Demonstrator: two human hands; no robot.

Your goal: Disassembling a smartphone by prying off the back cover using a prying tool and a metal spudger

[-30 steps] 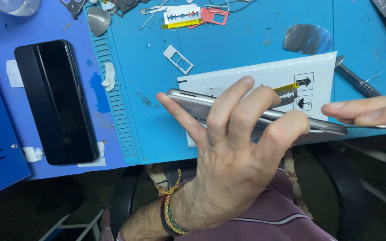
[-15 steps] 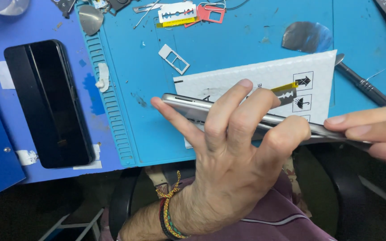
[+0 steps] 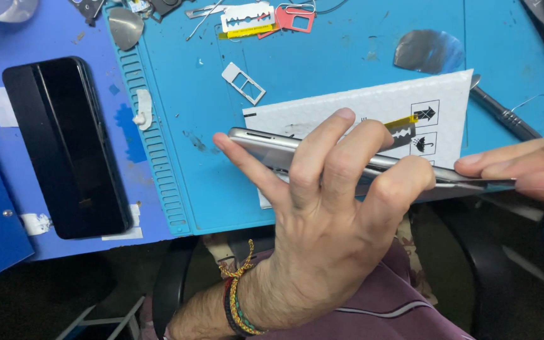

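Your left hand [image 3: 322, 233] grips a silver phone [image 3: 360, 165] edge-on at mid-frame, fingers clamped over its side; your right hand [image 3: 527, 170] pinches its right end. The SIM tray [image 3: 243, 82] already lies out on the blue mat [image 3: 322, 63], upper centre, while a black phone [image 3: 67, 148] lies untouched at left.

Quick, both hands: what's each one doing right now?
Left hand: closed around the grey phone, held on edge.
Right hand: fingertips pinch the phone's other end.
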